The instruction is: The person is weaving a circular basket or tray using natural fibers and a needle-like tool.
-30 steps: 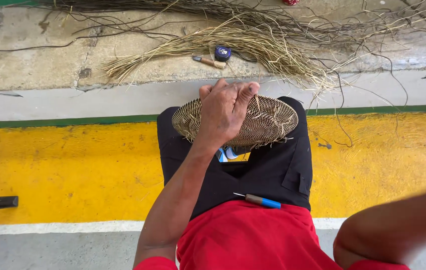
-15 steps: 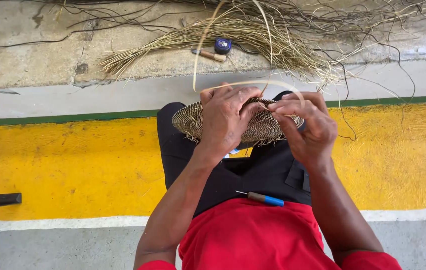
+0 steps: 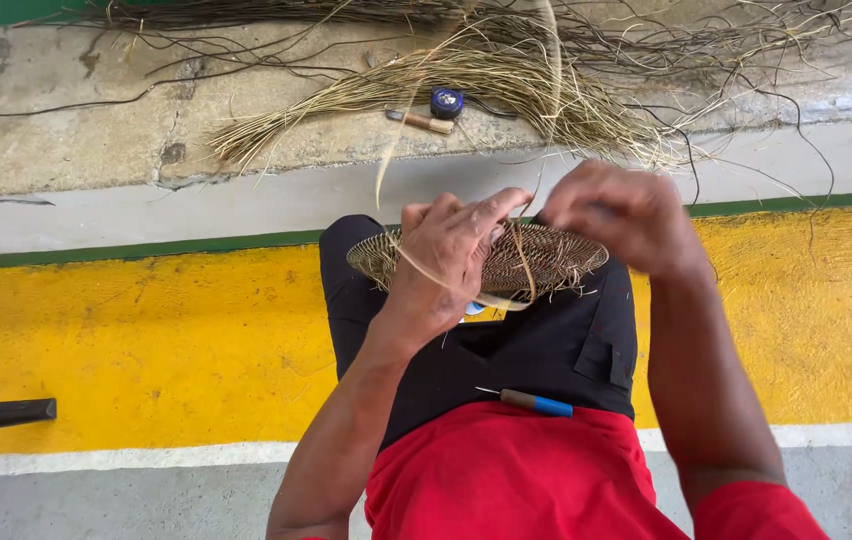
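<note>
A small round tape measure (image 3: 447, 101), dark blue with a pale label on its face, lies on the far concrete ledge (image 3: 66, 150), just right of a short wooden-handled tool (image 3: 421, 121). Both rest against the loose bundle of pale straw fibres (image 3: 506, 85) spread across that ledge.

Your left hand (image 3: 446, 265) lies on top of the woven disc (image 3: 546, 262) on your lap, fingers closed over its near-left part and pressing a pale strand (image 3: 521, 255) to it. Half a second ago your right hand gripped the disc's right edge; now your right hand (image 3: 626, 215) is lifted just above the far right rim, fingers pinched together on a thin fibre, though motion blur hides the exact grip.

The disc is flat, round, tightly coiled and tan-brown, with stray ends sticking out. A blue-handled awl (image 3: 531, 402) lies on your dark trousers, near your red shirt. The floor beneath is painted yellow.
</note>
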